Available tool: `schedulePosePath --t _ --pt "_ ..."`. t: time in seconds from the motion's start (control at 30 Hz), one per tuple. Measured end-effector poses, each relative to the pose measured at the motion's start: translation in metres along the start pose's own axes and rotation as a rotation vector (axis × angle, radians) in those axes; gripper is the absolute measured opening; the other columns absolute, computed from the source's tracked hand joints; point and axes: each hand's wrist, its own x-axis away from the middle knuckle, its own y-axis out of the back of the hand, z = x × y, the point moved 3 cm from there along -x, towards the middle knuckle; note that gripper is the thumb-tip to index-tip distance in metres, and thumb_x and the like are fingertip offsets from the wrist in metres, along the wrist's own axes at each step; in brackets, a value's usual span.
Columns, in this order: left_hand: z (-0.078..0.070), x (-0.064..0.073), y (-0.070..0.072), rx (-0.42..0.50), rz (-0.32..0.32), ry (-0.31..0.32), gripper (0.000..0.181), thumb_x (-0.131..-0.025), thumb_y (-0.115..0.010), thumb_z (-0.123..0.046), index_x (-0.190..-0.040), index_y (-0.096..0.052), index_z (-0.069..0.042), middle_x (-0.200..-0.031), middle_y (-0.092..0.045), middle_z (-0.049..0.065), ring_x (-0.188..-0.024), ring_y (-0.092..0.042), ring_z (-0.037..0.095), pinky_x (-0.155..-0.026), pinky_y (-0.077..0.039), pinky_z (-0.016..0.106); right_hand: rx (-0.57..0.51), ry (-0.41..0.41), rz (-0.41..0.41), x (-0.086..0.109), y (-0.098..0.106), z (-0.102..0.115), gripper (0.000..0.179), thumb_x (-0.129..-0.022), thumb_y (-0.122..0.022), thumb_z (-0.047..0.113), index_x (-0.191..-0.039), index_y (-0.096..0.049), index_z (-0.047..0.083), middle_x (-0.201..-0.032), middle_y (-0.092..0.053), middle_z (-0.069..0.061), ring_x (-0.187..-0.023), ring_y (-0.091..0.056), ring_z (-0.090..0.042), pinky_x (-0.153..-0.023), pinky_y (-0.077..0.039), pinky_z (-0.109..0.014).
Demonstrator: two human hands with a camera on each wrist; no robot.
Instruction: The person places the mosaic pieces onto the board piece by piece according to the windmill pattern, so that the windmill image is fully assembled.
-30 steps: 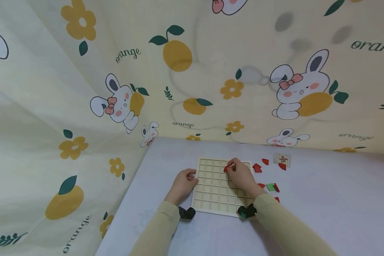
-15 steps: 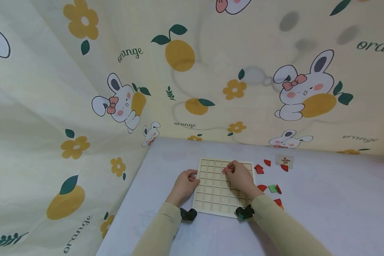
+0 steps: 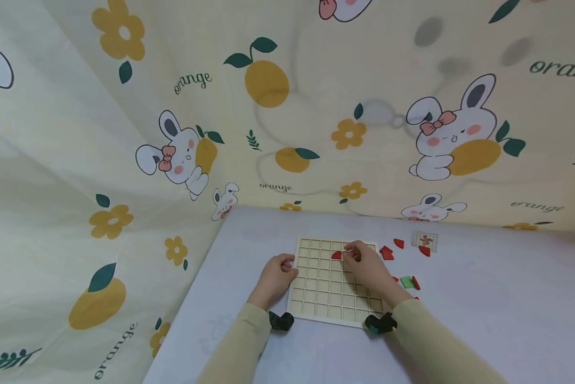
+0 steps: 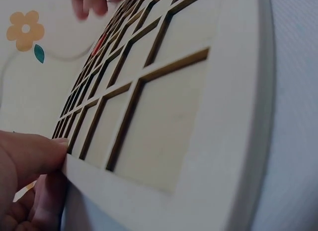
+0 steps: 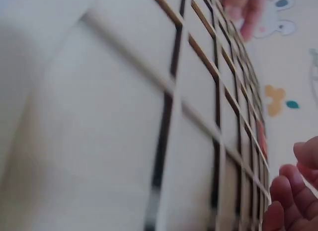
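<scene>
Head: the right hand [image 3: 367, 266] has released the red piece [image 3: 336, 255], now lying on the grid board's [image 3: 311, 294] far half — one piece set. Left wrist: the left hand [image 4: 30, 159] pinches the board's left edge. Right wrist: right fingers [image 5: 292, 181] loosely bent, empty.

Both wrist views apparently skim the board [image 4: 229, 112] closely.

I note on my remote feed a plain, pale khaki left sleeve [image 3: 236, 338]. At its wrist end: a black, rounded left wrist unit [image 3: 281, 321]. Opposite the left sleeve: a matching right sleeve [image 3: 443, 341], its black right wrist unit [image 3: 382, 322] showing green.
</scene>
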Motion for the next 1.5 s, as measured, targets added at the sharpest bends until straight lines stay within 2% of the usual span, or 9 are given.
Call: schedulePosePath --t 0.3,0.47,0.7,0.9,1.03,1.2,1.33,1.5 --pt "0.005 -0.003 0.000 0.024 0.013 0.012 0.037 -0.088 -0.071 -0.014 -0.123 -0.061 -0.009 -0.094 -0.055 0.001 -0.086 -0.053 0.015 -0.076 -0.046 0.032 0.099 -0.066 -0.073 0.025 0.065 -0.040 0.039 -0.098 -0.056 0.030 -0.128 -0.051 0.006 -0.108 -0.057 -0.012 -0.093 -0.053 -0.026 -0.067 -0.048 -0.031" --pt "0.004 -0.003 0.000 0.033 0.022 0.009 0.037 -0.088 -0.070 -0.015 -0.123 -0.061 -0.010 -0.095 -0.055 0.001 -0.086 -0.054 0.015 -0.076 -0.046 0.032 0.150 -0.088 -0.085 0.031 0.084 -0.058 0.042 -0.097 -0.057 0.030 -0.129 -0.050 0.004 -0.110 -0.057 -0.014 -0.094 -0.052 -0.028 -0.068 -0.048 -0.032" --pt "0.005 -0.001 0.003 0.088 0.046 0.004 0.035 -0.089 -0.070 -0.015 -0.122 -0.061 -0.010 -0.097 -0.055 0.001 -0.088 -0.054 0.016 -0.077 -0.046 0.033 0.159 -0.156 -0.027 0.023 0.080 -0.066 0.050 -0.096 -0.060 0.038 -0.132 -0.048 0.006 -0.113 -0.057 -0.016 -0.096 -0.053 -0.028 -0.068 -0.050 -0.031" --pt "0.007 -0.002 0.003 0.067 0.042 -0.011 0.035 -0.089 -0.070 -0.016 -0.122 -0.062 -0.010 -0.096 -0.055 0.000 -0.087 -0.054 0.015 -0.077 -0.046 0.033 0.156 -0.188 -0.001 0.013 0.074 -0.068 0.054 -0.093 -0.063 0.041 -0.129 -0.049 0.005 -0.113 -0.056 -0.016 -0.097 -0.051 -0.030 -0.075 -0.050 -0.038" --pt "0.005 -0.003 0.003 0.060 0.039 0.001 0.035 -0.090 -0.070 -0.018 -0.123 -0.061 -0.012 -0.097 -0.055 0.000 -0.088 -0.054 0.015 -0.078 -0.046 0.033 0.158 -0.231 -0.020 0.007 0.071 -0.070 0.051 -0.092 -0.064 0.040 -0.125 -0.049 0.004 -0.114 -0.054 -0.017 -0.098 -0.050 -0.032 -0.078 -0.050 -0.039" --pt "0.004 -0.004 0.002 0.062 0.039 0.015 0.035 -0.089 -0.070 -0.019 -0.123 -0.061 -0.014 -0.098 -0.055 -0.001 -0.089 -0.054 0.015 -0.079 -0.046 0.033 0.156 -0.245 -0.049 0.004 0.068 -0.070 0.046 -0.092 -0.065 0.036 -0.119 -0.050 0.002 -0.107 -0.054 -0.017 -0.093 -0.049 -0.031 -0.073 -0.048 -0.035" --pt "0.006 -0.003 0.000 0.058 0.052 0.037 0.036 -0.089 -0.070 -0.020 -0.123 -0.061 -0.014 -0.098 -0.055 -0.001 -0.089 -0.054 0.014 -0.078 -0.046 0.032 0.169 -0.244 -0.047 0.005 0.066 -0.071 0.042 -0.093 -0.065 0.033 -0.117 -0.051 0.002 -0.104 -0.054 -0.016 -0.090 -0.050 -0.030 -0.070 -0.046 -0.033" --pt "0.006 -0.002 0.001 0.064 0.041 0.026 0.035 -0.090 -0.070 -0.019 -0.124 -0.061 -0.013 -0.098 -0.055 0.000 -0.089 -0.053 0.017 -0.077 -0.046 0.033 0.173 -0.217 -0.063 0.004 0.066 -0.070 0.038 -0.093 -0.064 0.031 -0.115 -0.053 0.002 -0.103 -0.055 -0.016 -0.089 -0.050 -0.030 -0.070 -0.046 -0.034"
